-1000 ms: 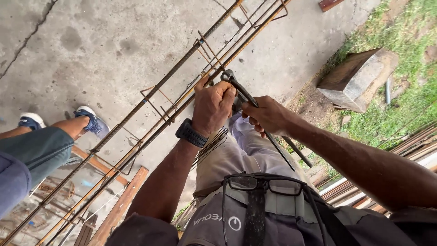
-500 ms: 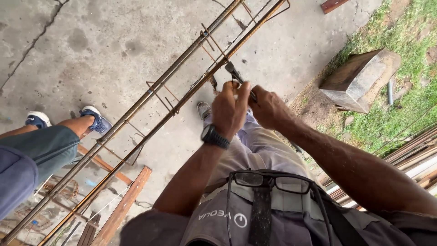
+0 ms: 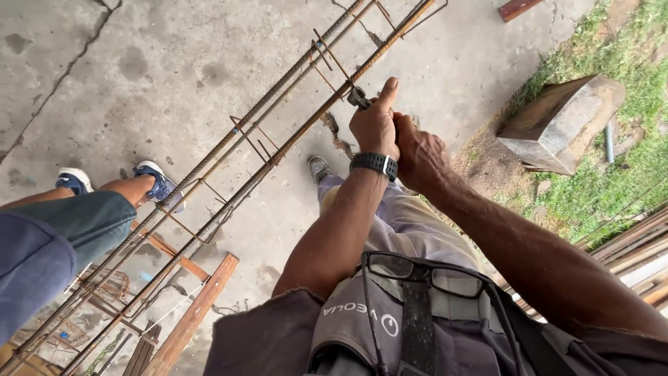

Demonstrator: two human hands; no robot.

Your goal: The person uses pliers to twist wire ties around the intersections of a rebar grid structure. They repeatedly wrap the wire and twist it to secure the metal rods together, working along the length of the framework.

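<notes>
A long rusty rebar cage (image 3: 278,150) of parallel bars and square stirrups runs diagonally over the concrete. My left hand (image 3: 374,125), with a black watch on its wrist, is closed with the thumb sticking up, right against the nearest bar. The steel head of a pair of pincers (image 3: 358,97) juts out from it and bites at a bar-and-stirrup crossing. My right hand (image 3: 419,150) is pressed against the back of the left hand, closed around the pincers' handles, which are hidden between the hands.
Another person's legs in blue shoes (image 3: 156,182) stand left of the cage. Wooden planks (image 3: 195,313) lie below it. A wooden block (image 3: 557,122) sits on the grass edge at right, with stacked bars (image 3: 637,244) beyond. Glasses (image 3: 417,275) hang on my chest.
Both hands have moved up along the cage and closed together. The pincers' handles, seen a second ago, are now covered. The wire bundle in my left hand is out of sight.
</notes>
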